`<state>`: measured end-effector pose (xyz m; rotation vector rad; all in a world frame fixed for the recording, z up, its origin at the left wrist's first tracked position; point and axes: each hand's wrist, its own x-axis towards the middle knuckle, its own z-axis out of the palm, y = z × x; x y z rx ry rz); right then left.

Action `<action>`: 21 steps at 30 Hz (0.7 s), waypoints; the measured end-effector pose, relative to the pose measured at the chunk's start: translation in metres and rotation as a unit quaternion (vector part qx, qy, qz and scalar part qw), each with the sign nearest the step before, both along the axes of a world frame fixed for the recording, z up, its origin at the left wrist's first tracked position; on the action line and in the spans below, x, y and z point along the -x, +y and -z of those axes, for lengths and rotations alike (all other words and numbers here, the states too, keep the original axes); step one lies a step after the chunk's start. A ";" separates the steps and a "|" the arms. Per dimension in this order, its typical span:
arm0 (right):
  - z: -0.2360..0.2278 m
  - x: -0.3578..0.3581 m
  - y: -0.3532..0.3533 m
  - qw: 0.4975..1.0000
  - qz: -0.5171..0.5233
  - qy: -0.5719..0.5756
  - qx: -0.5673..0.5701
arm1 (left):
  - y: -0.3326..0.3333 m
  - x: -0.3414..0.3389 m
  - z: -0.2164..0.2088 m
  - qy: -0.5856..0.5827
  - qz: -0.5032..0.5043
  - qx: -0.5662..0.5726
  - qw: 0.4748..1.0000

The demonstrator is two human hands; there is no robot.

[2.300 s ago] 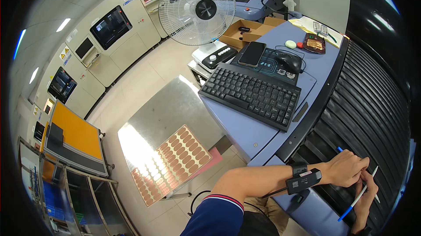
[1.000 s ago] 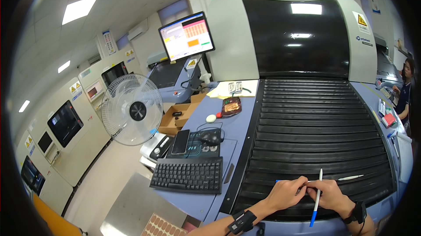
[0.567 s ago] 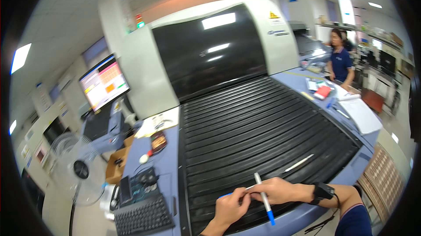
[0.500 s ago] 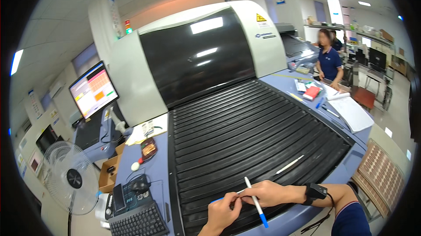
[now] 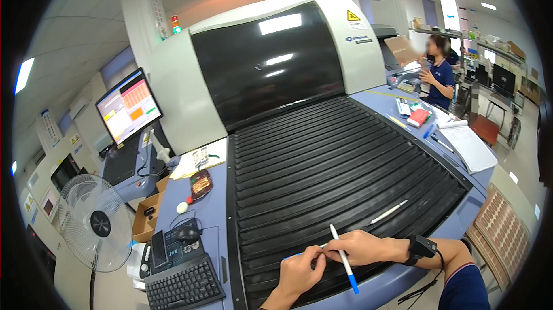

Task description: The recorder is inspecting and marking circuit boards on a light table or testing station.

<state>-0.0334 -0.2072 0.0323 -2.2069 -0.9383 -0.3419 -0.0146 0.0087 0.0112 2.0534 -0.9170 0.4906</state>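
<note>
My right hand [image 5: 362, 248] is closed around a white marker pen [image 5: 344, 256], which slants across its fingers with the blue end pointing down. Touching it at the fingertips, my left hand [image 5: 300, 274] is also closed. A slim pen-like thing [image 5: 291, 256] with a blue end shows behind the left fingers; most of it is hidden. Both hands hover above the near part of a black ribbed bed [image 5: 340, 166]. Just beyond the right hand, a thin white stick [image 5: 389, 212] with a pointed tip lies on the bed.
A large white machine [image 5: 357, 56] with a dark cover rises behind the bed. To the left are a keyboard [image 5: 183, 285], mouse [image 5: 188, 233], monitor [image 5: 128, 106] and fan [image 5: 100, 223]. A notebook [image 5: 469, 147] and red packet [image 5: 418, 117] lie right. Patterned panels [image 5: 500, 235] stand nearby.
The view has shifted slightly; my hands keep nearly the same pose and hold. At the far right, a co-worker has straightened up and now holds up a brown board.
</note>
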 end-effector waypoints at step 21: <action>-0.002 0.006 -0.002 0.999 0.026 -0.019 -0.006 | -0.002 0.006 -0.002 -0.019 0.022 -0.001 1.000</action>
